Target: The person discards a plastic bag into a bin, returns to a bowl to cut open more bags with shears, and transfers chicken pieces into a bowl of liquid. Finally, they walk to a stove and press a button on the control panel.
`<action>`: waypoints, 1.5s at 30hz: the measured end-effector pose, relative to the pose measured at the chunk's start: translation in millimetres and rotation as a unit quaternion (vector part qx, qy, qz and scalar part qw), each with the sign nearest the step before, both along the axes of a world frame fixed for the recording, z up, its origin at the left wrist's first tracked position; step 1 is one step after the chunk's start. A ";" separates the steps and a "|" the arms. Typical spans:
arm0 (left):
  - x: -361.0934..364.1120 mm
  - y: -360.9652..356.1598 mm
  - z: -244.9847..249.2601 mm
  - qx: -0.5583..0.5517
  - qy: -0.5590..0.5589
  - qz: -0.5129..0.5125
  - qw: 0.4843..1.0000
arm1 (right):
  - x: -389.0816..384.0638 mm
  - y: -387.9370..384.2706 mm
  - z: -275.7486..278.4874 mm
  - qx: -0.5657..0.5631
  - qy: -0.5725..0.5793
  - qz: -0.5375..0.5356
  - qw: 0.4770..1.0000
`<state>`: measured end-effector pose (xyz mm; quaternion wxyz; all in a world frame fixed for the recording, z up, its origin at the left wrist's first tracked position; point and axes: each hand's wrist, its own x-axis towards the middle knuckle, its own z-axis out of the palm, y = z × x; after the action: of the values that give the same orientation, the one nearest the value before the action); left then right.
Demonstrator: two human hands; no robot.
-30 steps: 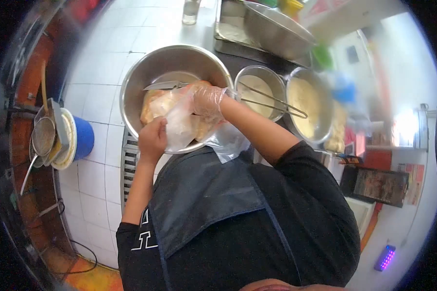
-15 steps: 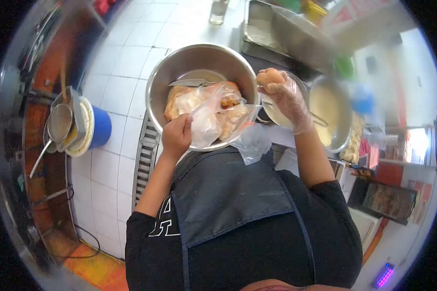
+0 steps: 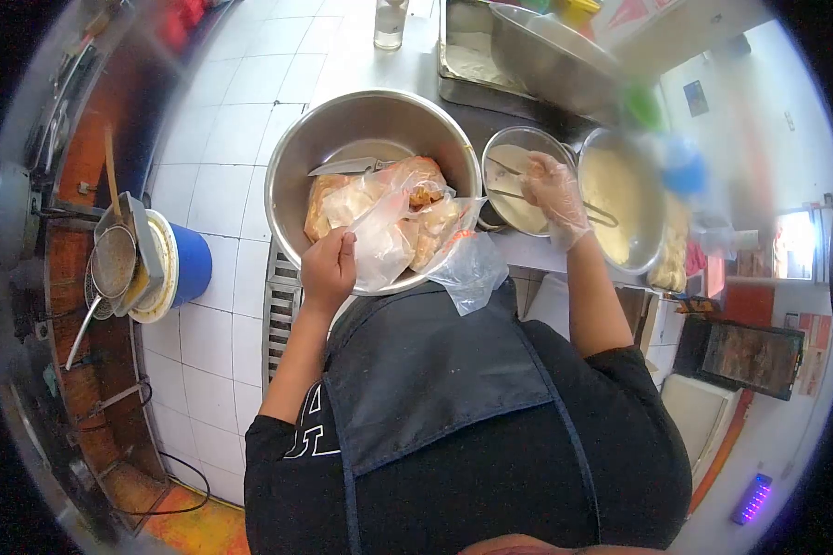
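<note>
My bare left hand [image 3: 329,265] is closed on the edge of a clear plastic bag [image 3: 384,242], which lies over raw meat pieces [image 3: 424,176] in a large steel pot [image 3: 292,139]. A knife [image 3: 350,166] lies in the pot behind the bag. My right hand [image 3: 557,199], in a clear plastic glove, is over a smaller steel bowl [image 3: 484,157] of pale batter [image 3: 516,148]. Its fingers are curled downward, and what they hold, if anything, is hidden. Metal tongs [image 3: 603,215] lie across the small bowl, partly under my right hand.
A wider bowl of cream-coloured mixture [image 3: 611,185] stands right of the small one. Behind are a metal tray of white powder [image 3: 472,60] and a glass [image 3: 391,26]. On the left, a strainer [image 3: 114,262] rests by a blue bucket [image 3: 192,254].
My right hand has moved from beside the pot's rim down and right over the small bowl; the meat piece in it no longer shows. My left hand keeps its grip on the bag.
</note>
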<state>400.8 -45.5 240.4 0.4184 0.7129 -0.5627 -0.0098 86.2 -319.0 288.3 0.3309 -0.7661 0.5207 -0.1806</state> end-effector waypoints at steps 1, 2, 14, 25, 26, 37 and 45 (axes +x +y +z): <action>-0.2 0.9 1.4 0.001 0.000 0.002 1.000 | 0.1 0.1 4.8 -0.084 0.101 0.006 0.991; -0.5 0.9 3.4 -0.013 -0.010 -0.002 1.000 | 1.3 -1.1 10.9 -0.083 0.101 0.009 0.991; 2.2 -0.2 3.7 -0.030 0.024 -0.013 0.999 | 16.9 -20.3 28.4 0.041 0.083 0.011 0.996; 1.8 1.6 0.3 -0.033 0.015 -0.010 0.999 | 93.1 39.6 28.3 0.121 -0.058 0.232 0.963; 1.8 0.9 -0.3 -0.047 0.012 -0.015 0.999 | 104.0 45.8 22.5 0.121 -0.060 0.233 0.963; -0.6 0.0 0.8 0.000 0.039 -0.045 0.998 | 182.9 75.8 2.8 -0.146 0.456 0.394 0.785; 0.8 -0.2 9.5 0.001 0.047 -0.029 0.998 | 177.7 51.3 -31.3 -0.215 0.543 0.488 0.649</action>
<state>401.6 -45.7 249.9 0.4427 0.6959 -0.5628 -0.0559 263.9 -267.7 256.9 -0.1441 -0.9203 0.1044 0.3484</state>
